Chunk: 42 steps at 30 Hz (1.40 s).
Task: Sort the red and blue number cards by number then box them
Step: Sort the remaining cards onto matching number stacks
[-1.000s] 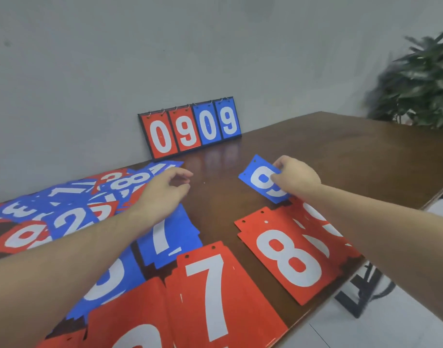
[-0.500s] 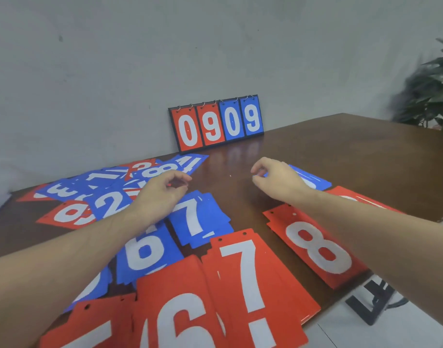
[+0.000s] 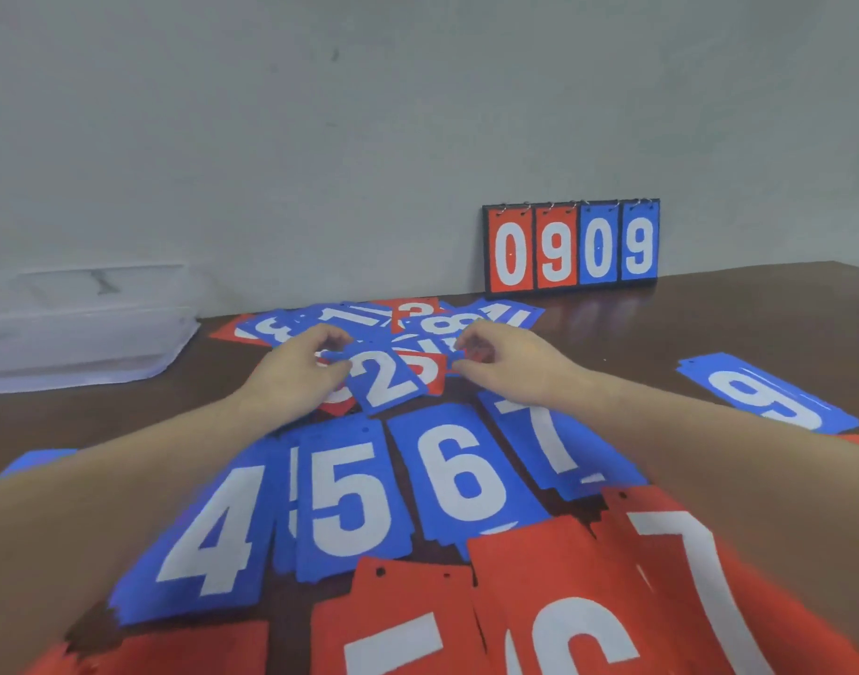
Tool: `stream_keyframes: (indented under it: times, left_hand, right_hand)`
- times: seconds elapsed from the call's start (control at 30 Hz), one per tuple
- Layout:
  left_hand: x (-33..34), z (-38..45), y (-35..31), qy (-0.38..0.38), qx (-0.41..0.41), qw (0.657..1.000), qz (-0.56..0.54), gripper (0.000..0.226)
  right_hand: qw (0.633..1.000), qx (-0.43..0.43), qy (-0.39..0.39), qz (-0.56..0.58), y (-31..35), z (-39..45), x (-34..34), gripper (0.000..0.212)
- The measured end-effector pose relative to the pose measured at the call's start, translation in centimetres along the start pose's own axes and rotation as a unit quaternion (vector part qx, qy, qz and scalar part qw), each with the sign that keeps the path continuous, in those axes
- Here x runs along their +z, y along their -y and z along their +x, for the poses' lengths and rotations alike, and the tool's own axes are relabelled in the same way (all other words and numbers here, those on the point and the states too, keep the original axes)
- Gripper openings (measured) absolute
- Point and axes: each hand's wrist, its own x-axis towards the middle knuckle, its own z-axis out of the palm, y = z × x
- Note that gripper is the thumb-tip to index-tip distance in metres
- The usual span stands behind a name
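Unsorted card pile (image 3: pixel 408 328) far-centre on table (image 3: pixel 709 324). Blue 2 card (image 3: pixel 386 380) tops its near edge, long axis roughly toward viewer, between both hands. Left hand (image 3: pixel 300 367) pinches its left edge; right hand (image 3: pixel 510 362) fingers curled at pile, grip unclear.

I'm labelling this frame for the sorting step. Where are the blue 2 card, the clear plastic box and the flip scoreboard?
blue 2 card (image 3: pixel 386 377), head view, on the white digit.
clear plastic box (image 3: pixel 84 328), head view, on its front wall.
flip scoreboard (image 3: pixel 571 248), head view, between the middle panels.
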Motion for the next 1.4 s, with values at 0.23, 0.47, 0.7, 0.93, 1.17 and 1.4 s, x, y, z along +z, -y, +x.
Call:
stream_keyframes:
  times: [0.23, 0.47, 0.7, 0.93, 1.17, 1.4]
  left_hand:
    - [-2.4, 1.1, 4.9, 0.081, -0.044, 0.992, 0.087, 0.079]
    - [-1.7, 1.6, 6.3, 0.095, -0.015, 0.985, 0.143, 0.09]
    - [-1.5, 1.7, 6.9, 0.045, 0.004, 0.991, 0.124, 0.079]
    - [-1.6, 2.0, 7.4, 0.0, 0.008, 0.996, 0.094, 0.061]
    - [-2.1, 1.4, 7.1, -0.051, 0.01, 0.998, 0.037, 0.047]
    - [-2.9, 1.6, 6.2, 0.012, -0.009, 0.991, 0.136, 0.062]
  right_hand:
    - [0.997, -0.065, 0.045, 0.0, 3.0, 3.8, 2.9, 0.057]
    - [0.985, -0.071, 0.136, -0.08, 3.6, 7.2, 5.0, 0.072]
    - [0.948, -0.144, 0.122, -0.256, 3.4, 9.0, 5.2, 0.094]
    - [0.973, -0.118, 0.126, -0.151, 3.0, 8.7, 5.8, 0.091]
    - [0.984, -0.149, 0.052, -0.086, 4.1, 6.5, 5.5, 0.081]
    - [0.992, -0.119, 0.037, -0.025, 5.1, 4.4, 5.1, 0.084]
